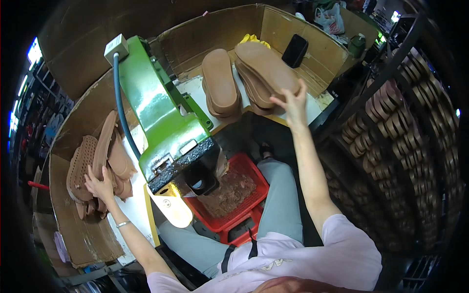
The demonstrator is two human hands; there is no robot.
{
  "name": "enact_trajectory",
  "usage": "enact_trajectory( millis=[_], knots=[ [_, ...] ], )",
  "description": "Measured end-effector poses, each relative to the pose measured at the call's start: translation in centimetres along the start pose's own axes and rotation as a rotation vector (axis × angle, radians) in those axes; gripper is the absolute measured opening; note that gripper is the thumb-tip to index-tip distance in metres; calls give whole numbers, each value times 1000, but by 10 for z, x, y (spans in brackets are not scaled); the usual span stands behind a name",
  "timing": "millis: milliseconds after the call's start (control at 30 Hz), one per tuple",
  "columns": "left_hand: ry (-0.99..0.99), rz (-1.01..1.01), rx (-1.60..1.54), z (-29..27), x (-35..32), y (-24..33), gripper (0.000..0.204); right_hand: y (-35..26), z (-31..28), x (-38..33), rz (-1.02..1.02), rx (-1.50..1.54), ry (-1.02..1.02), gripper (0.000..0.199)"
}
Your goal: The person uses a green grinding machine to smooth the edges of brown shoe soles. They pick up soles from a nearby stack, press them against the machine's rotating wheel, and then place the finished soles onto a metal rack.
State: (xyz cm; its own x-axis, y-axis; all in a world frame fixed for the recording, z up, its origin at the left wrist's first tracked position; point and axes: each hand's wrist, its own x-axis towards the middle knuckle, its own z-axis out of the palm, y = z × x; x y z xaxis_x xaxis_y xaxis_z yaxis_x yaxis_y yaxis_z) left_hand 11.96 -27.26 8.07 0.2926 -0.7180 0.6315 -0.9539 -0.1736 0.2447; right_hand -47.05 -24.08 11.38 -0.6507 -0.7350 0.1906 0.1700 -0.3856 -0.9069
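At the left, my left hand (100, 186) spans the near end of a tilted brown shoe sole (101, 141), thumb on one side and fingers on the other. This sole leans on a pile with a perforated sole (83, 161) and several more brown soles. Over at the upper right, my right hand (293, 103) grips the near end of the top brown sole (266, 66), which lies askew on a stack. Beside it stands another stack of thick brown soles (218, 80). Between my arms rises a green machine (161, 105) with a black lower head.
Cardboard walls (210, 29) border the white worktop. A red basket (264, 188) with brown scraps sits between my knees. A lit pale plate (173, 209) juts below the machine head. A black phone-like object (295, 51) leans at the back right. Racks of brown soles (391, 122) stand right.
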Motion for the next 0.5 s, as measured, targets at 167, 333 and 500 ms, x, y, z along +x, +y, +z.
enact_trajectory(
  millis=[167, 333, 500],
  knots=[
    [-28, -149, 52, 44, 12, -42, 51, 39, 29, -5, 233, 13, 43, 69],
    [-35, -181, -17, 43, 24, -68, 35, 37, 6, 0, 138, 74, 33, 68],
    [-32, -39, -139, 46, 19, -113, 40, -13, -68, 37, -261, -28, 51, 50]
  ],
)
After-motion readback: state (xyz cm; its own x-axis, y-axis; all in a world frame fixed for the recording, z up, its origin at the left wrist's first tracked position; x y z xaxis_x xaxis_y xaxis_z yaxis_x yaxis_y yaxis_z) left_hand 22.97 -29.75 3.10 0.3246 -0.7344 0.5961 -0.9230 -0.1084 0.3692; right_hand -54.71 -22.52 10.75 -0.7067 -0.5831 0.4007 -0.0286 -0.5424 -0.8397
